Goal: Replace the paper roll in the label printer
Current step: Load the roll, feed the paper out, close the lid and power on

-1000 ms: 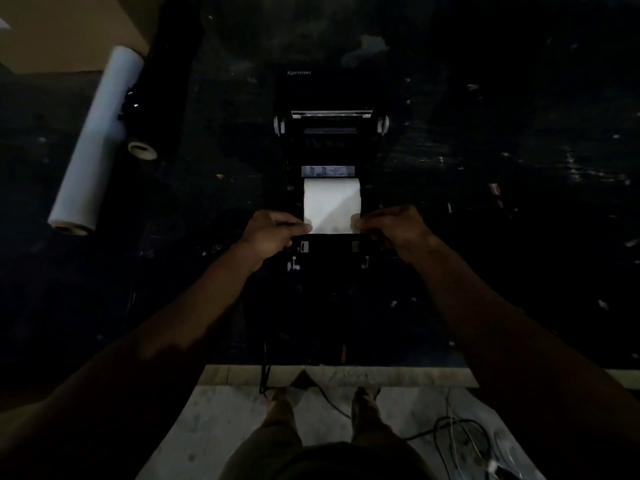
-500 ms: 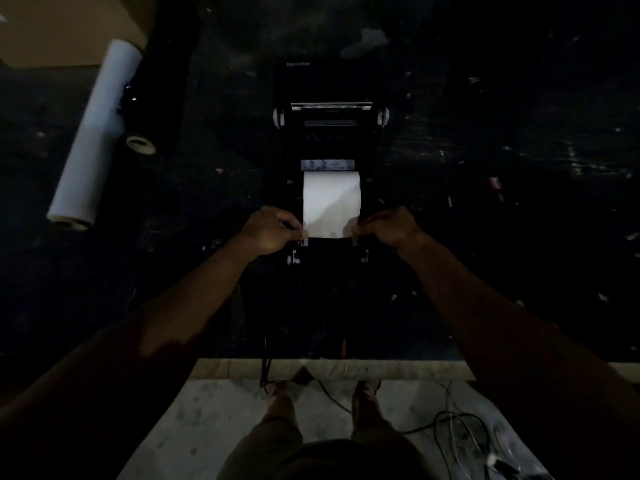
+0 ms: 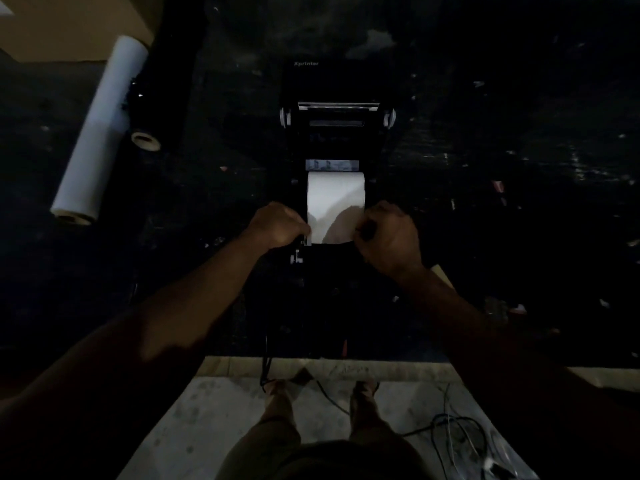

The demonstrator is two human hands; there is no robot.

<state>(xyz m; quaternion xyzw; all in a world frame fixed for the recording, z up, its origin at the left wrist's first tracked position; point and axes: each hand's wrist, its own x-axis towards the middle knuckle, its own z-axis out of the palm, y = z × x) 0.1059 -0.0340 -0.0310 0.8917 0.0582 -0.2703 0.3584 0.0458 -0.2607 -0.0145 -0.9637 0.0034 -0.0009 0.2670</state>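
Left hand (image 3: 277, 225) and right hand (image 3: 389, 237) pinching paper strip (image 3: 334, 202) edges, pulling toward near side, keeping it straight over open label printer (image 3: 334, 133) feed path.

The dark worktop (image 3: 519, 150) right of the label printer (image 3: 334, 140) lies open. To the left, a long white roll (image 3: 100, 128) and a black roll (image 3: 162, 81) stand in the way. Both hands flank the paper (image 3: 334, 199), closing its sides.
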